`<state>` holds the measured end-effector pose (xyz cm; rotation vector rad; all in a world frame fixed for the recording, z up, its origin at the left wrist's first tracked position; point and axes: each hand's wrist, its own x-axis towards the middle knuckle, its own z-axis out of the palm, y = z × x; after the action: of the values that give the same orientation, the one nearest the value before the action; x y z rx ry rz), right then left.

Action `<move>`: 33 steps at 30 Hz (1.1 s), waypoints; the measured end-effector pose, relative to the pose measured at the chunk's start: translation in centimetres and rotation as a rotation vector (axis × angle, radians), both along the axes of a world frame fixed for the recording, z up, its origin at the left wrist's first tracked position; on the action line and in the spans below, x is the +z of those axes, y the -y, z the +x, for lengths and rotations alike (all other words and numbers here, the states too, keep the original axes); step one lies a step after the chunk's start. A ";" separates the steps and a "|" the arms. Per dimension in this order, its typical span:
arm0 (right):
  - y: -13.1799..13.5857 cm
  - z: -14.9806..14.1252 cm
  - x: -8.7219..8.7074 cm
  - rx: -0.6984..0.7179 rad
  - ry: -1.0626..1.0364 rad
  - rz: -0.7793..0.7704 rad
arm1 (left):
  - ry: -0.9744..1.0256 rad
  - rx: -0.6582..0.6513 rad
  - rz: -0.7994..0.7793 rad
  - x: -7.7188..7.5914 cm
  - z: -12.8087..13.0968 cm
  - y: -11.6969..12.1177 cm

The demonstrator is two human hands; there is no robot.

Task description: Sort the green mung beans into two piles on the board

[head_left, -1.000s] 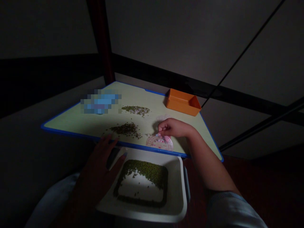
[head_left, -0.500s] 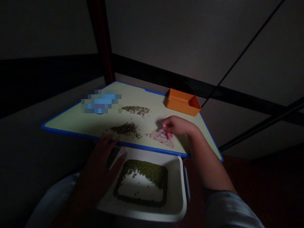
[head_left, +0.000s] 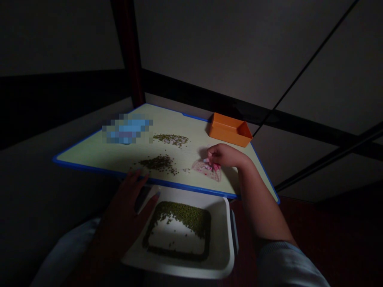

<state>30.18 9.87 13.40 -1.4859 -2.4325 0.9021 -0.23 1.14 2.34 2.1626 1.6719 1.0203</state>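
My right hand (head_left: 223,155) pinches the top edge of a clear pink half-round protractor (head_left: 208,171) that rests on the pale table (head_left: 98,153), tilted on its straight edge. My left hand (head_left: 131,201) grips the left rim of a white tray (head_left: 221,247) held below the table's blue front edge; small green beans (head_left: 185,217) ring its floor. Two small heaps of the same beans lie on the table, a nearer heap (head_left: 158,162) and a farther heap (head_left: 172,138), both to the left of the protractor.
An orange open box (head_left: 229,129) stands at the table's far right corner. A blurred blue patch (head_left: 127,128) lies at the far left. A dark post rises behind the table, and dark rails cross the wall.
My right hand has drawn the protractor away from the table's front edge, toward the far right, and tipped it up. The left hand and the tray have stayed where they were.
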 end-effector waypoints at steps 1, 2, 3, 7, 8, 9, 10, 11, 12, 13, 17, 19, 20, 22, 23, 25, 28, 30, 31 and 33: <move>0.0 0.0 0.0 0.014 -0.036 -0.014 | 0.001 -0.002 0.003 0.0 0.0 0.0; 0.0 0.0 0.0 0.028 -0.068 -0.031 | 0.002 -0.006 0.004 -0.1 0.0 0.0; 0.0 0.0 0.0 0.039 -0.091 -0.048 | 0.003 -0.006 0.006 -0.1 0.0 0.0; 0.1 -0.3 0.0 0.060 -0.107 -0.074 | 0.011 -0.001 0.007 -0.3 0.0 0.0; 0.2 -0.4 0.0 0.063 -0.100 -0.076 | 0.010 0.001 0.001 -0.3 0.0 0.0; 0.2 -0.5 0.0 0.064 -0.089 -0.076 | 0.008 0.002 -0.007 -0.3 0.0 -0.1; 0.2 -0.5 0.0 0.062 -0.076 -0.071 | 0.005 0.003 -0.013 -0.3 0.0 -0.1; 0.2 -0.6 0.0 0.061 -0.063 -0.063 | 0.004 0.005 -0.013 -0.3 0.1 -0.1; 0.2 -0.7 -0.1 0.055 -0.052 -0.055 | 0.003 0.006 -0.008 -0.3 0.1 -0.1; 0.2 -0.8 -0.1 0.048 -0.044 -0.048 | 0.004 0.006 0.000 -0.2 0.1 -0.1; 0.2 -0.9 -0.3 0.010 0.008 0.001 | 0.007 0.008 0.011 -0.1 0.1 0.0; 0.1 -0.9 -0.3 -0.006 0.055 0.029 | 0.000 0.006 0.003 0.0 0.1 0.1; 0.1 -0.8 -0.3 -0.013 0.077 0.039 | -0.003 0.004 -0.001 0.0 0.1 0.1; 0.0 -0.7 -0.2 -0.025 0.105 0.057 | -0.003 0.003 -0.005 0.2 0.1 0.1; -0.1 -0.6 -0.1 -0.029 0.116 0.070 | -0.001 0.004 -0.008 0.2 0.1 0.1; -0.1 -0.4 -0.1 -0.045 0.138 0.103 | 0.005 0.007 -0.012 0.2 0.2 0.1; -0.3 -0.4 -0.2 -0.084 0.169 0.160 | 0.019 0.004 -0.006 0.1 0.1 0.2; -0.3 -0.6 -0.3 -0.100 0.176 0.195 | 0.021 0.008 -0.003 0.0 0.1 0.2; -0.3 -0.8 -0.5 -0.103 0.180 0.216 | 0.018 0.012 -0.007 0.0 0.1 0.2; -0.2 -1.2 -0.7 -0.098 0.184 0.256 | 0.013 0.020 -0.012 -0.2 0.1 0.2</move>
<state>29.02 10.12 12.70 -1.6350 -2.4593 0.4321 -0.15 0.96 2.16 2.1318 1.6927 1.0244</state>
